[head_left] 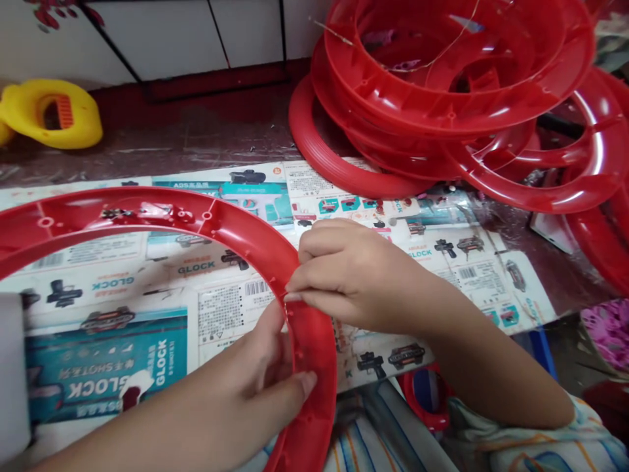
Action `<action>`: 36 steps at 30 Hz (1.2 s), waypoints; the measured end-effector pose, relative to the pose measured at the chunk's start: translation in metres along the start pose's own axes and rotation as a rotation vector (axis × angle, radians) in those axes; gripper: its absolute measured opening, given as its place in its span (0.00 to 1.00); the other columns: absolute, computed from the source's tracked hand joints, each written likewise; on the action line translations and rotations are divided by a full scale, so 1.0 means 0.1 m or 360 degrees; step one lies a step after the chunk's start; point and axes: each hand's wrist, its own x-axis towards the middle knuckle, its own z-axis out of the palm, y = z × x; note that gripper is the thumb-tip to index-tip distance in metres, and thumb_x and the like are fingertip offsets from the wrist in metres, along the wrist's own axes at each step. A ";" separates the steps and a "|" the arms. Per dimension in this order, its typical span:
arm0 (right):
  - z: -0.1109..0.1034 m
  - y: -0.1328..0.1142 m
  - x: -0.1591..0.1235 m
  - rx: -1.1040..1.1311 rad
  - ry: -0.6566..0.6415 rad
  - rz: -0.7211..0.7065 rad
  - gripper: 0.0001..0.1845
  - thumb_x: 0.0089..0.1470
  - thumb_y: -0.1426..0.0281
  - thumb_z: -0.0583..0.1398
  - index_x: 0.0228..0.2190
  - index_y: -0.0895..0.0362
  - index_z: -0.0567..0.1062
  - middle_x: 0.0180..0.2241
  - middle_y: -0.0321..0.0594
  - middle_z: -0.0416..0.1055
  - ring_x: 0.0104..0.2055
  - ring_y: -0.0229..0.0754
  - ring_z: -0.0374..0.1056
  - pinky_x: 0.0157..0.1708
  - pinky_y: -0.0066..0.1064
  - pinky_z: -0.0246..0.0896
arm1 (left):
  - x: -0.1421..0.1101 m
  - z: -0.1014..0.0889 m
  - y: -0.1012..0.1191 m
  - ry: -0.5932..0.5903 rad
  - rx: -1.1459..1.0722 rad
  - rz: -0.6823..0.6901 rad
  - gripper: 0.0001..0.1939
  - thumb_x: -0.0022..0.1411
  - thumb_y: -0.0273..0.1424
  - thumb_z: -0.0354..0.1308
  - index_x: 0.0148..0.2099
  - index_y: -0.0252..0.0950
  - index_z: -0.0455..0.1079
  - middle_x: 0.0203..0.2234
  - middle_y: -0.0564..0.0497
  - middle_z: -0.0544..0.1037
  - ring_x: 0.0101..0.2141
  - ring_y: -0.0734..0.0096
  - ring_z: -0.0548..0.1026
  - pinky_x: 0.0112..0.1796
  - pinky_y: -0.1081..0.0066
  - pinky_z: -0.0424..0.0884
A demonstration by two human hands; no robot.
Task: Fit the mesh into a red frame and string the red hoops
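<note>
So the red ring (236,229) being worked on is basically an open trough, hollow side up, over printed cardboard (157,341) on the desk (196,134). A few small bits (157,211) sit in its far stretch: some dark and shiny, one pale pinkish. Too small to name.

Left hand (260,380) has its grip clenched round the near side of the ring, thumb in the trough, other fingers at the inner edge. Right hand (348,275) has its grip closed in a pinch at the inner rim, just beyond the left; can't tell if anything tiny is between the fingertips.

Count: two hands, one ring in hand, and at least four more in the red pile (452,118) at the back right. They overlap too much for an exact number. The top one is wide and open, with pinkish bits (405,65) visible through it and a thin strand (447,49) across it.

One yellow hollow piece (88,121) at the back left, plus a sliver of yellow beside it. Loads of pink pieces (607,331) low on the right, too many to count. A pale object (12,380) covers part of the cardboard on the left, and the right forearm hides more of it.
</note>
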 end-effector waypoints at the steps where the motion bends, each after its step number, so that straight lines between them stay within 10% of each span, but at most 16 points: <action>1: 0.00 0.00 0.00 0.0000 -0.0014 0.0004 0.14 0.57 0.76 0.55 0.26 0.61 0.79 0.23 0.35 0.61 0.29 0.34 0.56 0.34 0.28 0.52 | -0.01 0.01 0.02 0.0028 -0.0069 -0.0037 0.28 0.63 0.39 0.56 0.63 0.49 0.53 0.53 0.49 0.70 0.52 0.61 0.68 0.52 0.64 0.67; 5: 0.00 0.01 0.01 0.0004 -0.0027 0.0044 0.13 0.57 0.76 0.55 0.27 0.60 0.79 0.23 0.34 0.60 0.28 0.34 0.56 0.32 0.27 0.51 | 0.01 0.03 0.05 0.0147 -0.0455 -0.0244 0.30 0.58 0.47 0.58 0.61 0.50 0.57 0.51 0.49 0.71 0.46 0.62 0.73 0.44 0.67 0.72; 13: -0.01 -0.01 -0.01 0.0075 0.0108 0.0043 0.12 0.58 0.75 0.56 0.28 0.59 0.79 0.23 0.33 0.60 0.27 0.33 0.56 0.31 0.27 0.53 | 0.18 0.02 -0.04 0.0377 -0.0557 0.0093 0.11 0.58 0.38 0.61 0.42 0.39 0.70 0.23 0.56 0.73 0.25 0.75 0.71 0.28 0.76 0.68; 23: -0.01 -0.05 0.00 0.0264 0.0020 0.0043 0.08 0.53 0.77 0.61 0.25 0.60 0.80 0.22 0.32 0.59 0.27 0.31 0.57 0.32 0.27 0.53 | 0.11 -0.02 0.00 0.0391 -0.0064 0.0088 0.06 0.57 0.27 0.57 0.39 0.39 0.66 0.29 0.55 0.71 0.28 0.72 0.69 0.28 0.76 0.65; 30: 0.00 -0.09 -0.01 0.0186 -0.0116 0.0062 0.12 0.55 0.77 0.57 0.25 0.60 0.79 0.26 0.36 0.68 0.32 0.35 0.62 0.37 0.30 0.57 | 0.06 -0.03 0.02 0.0267 -0.0182 -0.0120 0.12 0.57 0.38 0.61 0.42 0.39 0.67 0.28 0.54 0.71 0.26 0.73 0.66 0.25 0.75 0.60; 36: 0.02 -0.07 -0.01 0.0038 -0.0115 0.0080 0.10 0.54 0.76 0.58 0.26 0.60 0.78 0.26 0.37 0.68 0.30 0.35 0.61 0.35 0.30 0.55 | 0.20 0.02 -0.02 0.0434 -0.0408 0.0145 0.13 0.56 0.33 0.61 0.43 0.38 0.66 0.32 0.51 0.76 0.33 0.66 0.75 0.34 0.70 0.70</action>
